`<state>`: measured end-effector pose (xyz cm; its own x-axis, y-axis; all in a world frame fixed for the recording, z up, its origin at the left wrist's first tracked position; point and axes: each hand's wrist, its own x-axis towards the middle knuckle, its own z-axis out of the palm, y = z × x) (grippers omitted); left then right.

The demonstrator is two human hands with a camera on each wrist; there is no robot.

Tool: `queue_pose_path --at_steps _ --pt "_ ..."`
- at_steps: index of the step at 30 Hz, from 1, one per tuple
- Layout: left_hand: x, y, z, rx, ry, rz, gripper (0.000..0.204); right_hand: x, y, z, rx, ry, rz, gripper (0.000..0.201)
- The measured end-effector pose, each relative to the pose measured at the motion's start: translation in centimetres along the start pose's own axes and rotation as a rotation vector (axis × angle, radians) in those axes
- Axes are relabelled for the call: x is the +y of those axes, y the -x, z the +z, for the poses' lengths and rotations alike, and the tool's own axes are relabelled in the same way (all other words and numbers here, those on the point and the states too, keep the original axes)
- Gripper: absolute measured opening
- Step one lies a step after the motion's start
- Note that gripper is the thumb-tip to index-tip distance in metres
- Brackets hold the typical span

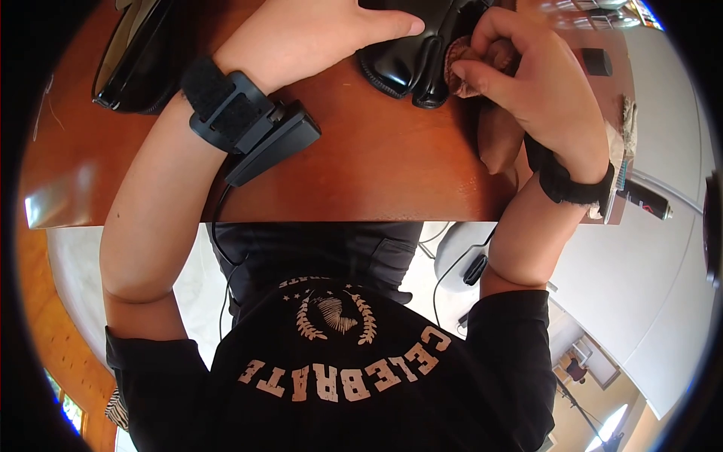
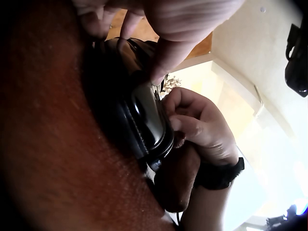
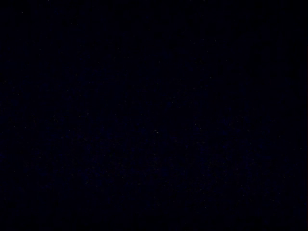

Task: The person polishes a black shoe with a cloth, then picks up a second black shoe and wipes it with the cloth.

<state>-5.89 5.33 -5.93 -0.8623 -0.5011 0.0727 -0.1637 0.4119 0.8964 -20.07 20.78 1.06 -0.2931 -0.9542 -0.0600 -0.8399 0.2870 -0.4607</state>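
Near the top of the head view a glossy black shoe [image 1: 399, 64] lies on the wooden table, its rounded, stitched toe towards the person. The left hand [image 1: 309, 34] is over it; the left wrist view shows that hand's [image 2: 185, 21] thumb and fingers gripping across the shoe [image 2: 149, 110]. Pinched between the right hand's [image 1: 538, 83] thumb and fingers is a bunched reddish-brown cloth [image 1: 457, 64] at the toe's side. Under the right hand [image 2: 199, 120] sits a brown rounded item [image 2: 178, 178]. The right wrist view is dark.
Another black shoe [image 1: 139, 64] lies at the upper left of the table [image 1: 354, 173]. A small dark block [image 1: 597, 62] stands beyond the right hand. By the right table edge are a spray can [image 1: 645, 199] and a pale rag [image 1: 628, 132]. Cables run from the wrist cameras.
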Motion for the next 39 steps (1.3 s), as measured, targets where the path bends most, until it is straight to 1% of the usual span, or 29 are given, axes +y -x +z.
queue_pose_path --at_steps 1,3,4,6,8,9,11,12,13,16,19,21,22,24,26,28,31,33,35,37,39 --pt "1.1 0.8 0.1 0.007 -0.02 0.008 0.06 -0.1 0.0 0.0 -0.003 0.004 0.008 0.021" --pt "1.6 0.8 -0.1 -0.01 0.046 0.005 0.061 0.0 0.0 0.1 0.043 -0.001 0.04 0.022" --pt "1.0 0.6 -0.3 -0.036 0.132 -0.005 0.061 0.1 0.0 0.2 0.071 0.003 0.053 0.022" --pt "0.1 0.0 -0.3 -0.048 0.128 -0.017 0.062 0.8 -0.4 0.3 0.122 0.014 0.059 0.022" --pt "-1.0 -0.5 0.2 -0.02 -0.055 -0.016 0.065 2.7 -0.9 0.4 0.117 -0.025 0.035 0.022" --pt "-1.4 -0.5 0.4 -0.003 -0.041 0.008 0.064 3.4 -1.0 0.4 0.102 -0.058 0.015 0.022" --pt "-2.0 -0.4 0.5 0.02 -0.016 0.054 0.063 1.4 -0.4 0.1 0.109 0.012 -0.027 0.024" --pt "-2.1 -0.5 0.3 0.004 -0.01 0.067 0.07 1.0 -0.2 0.0 0.109 0.025 -0.035 0.024" --pt "-2.0 -0.5 0.3 0.006 -0.004 0.063 0.07 0.6 0.0 -0.2 0.109 0.039 -0.044 0.025" --pt "-1.6 -0.4 0.4 0.009 0.005 0.048 0.07 1.2 0.2 -0.4 0.114 0.022 -0.044 0.026" --pt "-1.3 -0.4 0.5 -0.005 0.013 0.022 0.07 2.5 -0.1 -0.1 0.164 -0.024 0.001 0.027" --pt "-1.2 -0.3 0.6 -0.011 0.035 -0.004 0.07 4.3 -1.1 0.5 0.221 -0.07 0.062 0.026" --pt "-1.3 -0.4 0.5 -0.006 0.007 0.012 0.072 4.6 -1.1 0.6 0.254 -0.04 0.054 0.027" --pt "-1.7 -0.5 0.4 0.009 -0.04 0.049 0.076 4.3 -0.6 -0.4 0.178 -0.072 0.024 0.027" --pt "-2.1 -0.6 0.4 -0.008 0.011 0.05 0.076 4.6 -0.6 -0.6 0.055 -0.056 0.011 0.028" --pt "-2.2 -0.7 0.3 -0.01 0.015 0.052 0.076 4.4 -0.2 -1.3 0.005 -0.098 -0.007 0.029" --pt "-2.4 -0.7 0.3 -0.014 0.034 0.06 0.076 3.7 0.8 -0.6 0.131 -0.046 -0.005 0.03" --pt "-2.5 -0.7 0.3 -0.018 0.029 0.061 0.076 4.8 -0.5 -0.3 0.17 -0.057 0.057 0.03" --pt "-2.4 -0.8 0.2 -0.018 0.025 0.061 0.076 3.7 0.1 -0.1 0.238 -0.003 0.05 0.031" --pt "-2.4 -0.7 0.2 -0.02 0.023 0.056 0.077 4.4 -0.9 -0.6 0.128 -0.052 0.068 0.031" --pt "-2.3 -0.7 0.2 -0.017 0.014 0.064 0.076 3.3 0.5 -0.6 0.125 -0.034 0.022 0.031"
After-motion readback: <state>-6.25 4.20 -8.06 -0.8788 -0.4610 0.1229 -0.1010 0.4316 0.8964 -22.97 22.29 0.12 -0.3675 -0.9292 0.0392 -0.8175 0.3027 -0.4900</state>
